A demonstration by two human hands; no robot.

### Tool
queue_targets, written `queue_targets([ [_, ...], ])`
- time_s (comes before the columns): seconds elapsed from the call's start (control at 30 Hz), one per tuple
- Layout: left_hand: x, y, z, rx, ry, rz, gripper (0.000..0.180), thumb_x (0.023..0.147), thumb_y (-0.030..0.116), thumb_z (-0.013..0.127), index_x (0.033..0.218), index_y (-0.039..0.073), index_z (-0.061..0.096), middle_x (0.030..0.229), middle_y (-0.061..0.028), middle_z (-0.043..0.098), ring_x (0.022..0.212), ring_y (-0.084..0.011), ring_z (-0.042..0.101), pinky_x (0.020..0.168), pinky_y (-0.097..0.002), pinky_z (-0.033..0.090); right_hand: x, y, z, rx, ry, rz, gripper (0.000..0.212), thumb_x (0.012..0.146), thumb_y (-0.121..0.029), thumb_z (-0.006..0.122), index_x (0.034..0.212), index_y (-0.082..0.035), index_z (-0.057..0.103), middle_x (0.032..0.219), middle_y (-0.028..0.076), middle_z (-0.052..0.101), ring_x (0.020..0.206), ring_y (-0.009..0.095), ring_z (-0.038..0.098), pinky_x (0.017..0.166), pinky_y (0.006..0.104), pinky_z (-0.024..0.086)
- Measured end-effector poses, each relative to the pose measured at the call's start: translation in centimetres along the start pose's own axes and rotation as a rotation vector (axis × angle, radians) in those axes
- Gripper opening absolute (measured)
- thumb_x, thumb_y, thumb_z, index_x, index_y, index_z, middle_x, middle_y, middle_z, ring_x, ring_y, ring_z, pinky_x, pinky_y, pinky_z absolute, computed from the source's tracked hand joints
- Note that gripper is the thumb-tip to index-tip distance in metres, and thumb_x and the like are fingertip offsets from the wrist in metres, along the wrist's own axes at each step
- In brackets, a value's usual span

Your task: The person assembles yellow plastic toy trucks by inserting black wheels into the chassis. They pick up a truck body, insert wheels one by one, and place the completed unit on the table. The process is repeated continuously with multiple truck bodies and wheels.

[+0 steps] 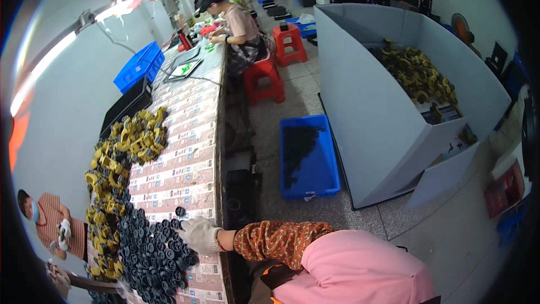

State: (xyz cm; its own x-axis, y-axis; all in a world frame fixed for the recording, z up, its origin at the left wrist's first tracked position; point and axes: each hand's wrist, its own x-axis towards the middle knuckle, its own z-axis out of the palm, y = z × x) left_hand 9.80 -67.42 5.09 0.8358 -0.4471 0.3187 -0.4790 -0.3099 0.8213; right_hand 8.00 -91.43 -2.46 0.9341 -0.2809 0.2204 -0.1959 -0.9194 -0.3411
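My right hand [199, 235], in a white knitted glove, rests at the right edge of a heap of small black toy wheels [152, 256] on the table. Its fingers are bent together and point left into the wheels; whatever lies between them is hidden. Just beyond the fingertips, one loose wheel [180, 211] sits apart from the heap. My floral sleeve and pink garment come in from the lower right. Behind and left of the wheels runs a long pile of yellow-and-black toy vehicle bodies [107, 191]. My left hand does not show.
The long table [174, 183] has a printed paper cover. A black crate [126, 107] and a blue crate [140, 67] stand along it. On the floor are a blue bin [309, 186] and a grey-walled enclosure [360, 107] of yellow parts. Other people work at left and far end.
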Motion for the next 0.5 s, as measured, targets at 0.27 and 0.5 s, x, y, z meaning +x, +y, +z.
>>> queue_targets([
  [0.27,-2.2,2.0,3.5,-0.121,-0.113,-0.026,0.074,0.106,0.039,0.066,0.166,0.007,0.037,0.161,-0.0194,0.050,0.141,-0.0352,0.054,0.111,-0.0440,0.049,-3.2,0.7,0.4,0.073,0.113,-0.143,0.028,0.084,-0.025,0.071,0.104,-0.006,0.072,0.116,0.017,0.067,0.113,0.036,0.065,0.094,0.0489,0.054],
  [0.5,-4.1,1.6,3.2,-0.173,-0.110,-0.108,0.074,0.107,0.040,0.066,0.166,0.007,0.037,0.161,-0.0193,0.051,0.140,-0.0350,0.055,0.111,-0.0441,0.049,-2.4,-1.2,4.1,-0.139,0.287,-0.101,0.019,0.085,-0.015,0.067,0.098,-0.008,0.078,0.109,0.014,0.075,0.095,0.028,0.072,0.086,0.0459,0.056],
])
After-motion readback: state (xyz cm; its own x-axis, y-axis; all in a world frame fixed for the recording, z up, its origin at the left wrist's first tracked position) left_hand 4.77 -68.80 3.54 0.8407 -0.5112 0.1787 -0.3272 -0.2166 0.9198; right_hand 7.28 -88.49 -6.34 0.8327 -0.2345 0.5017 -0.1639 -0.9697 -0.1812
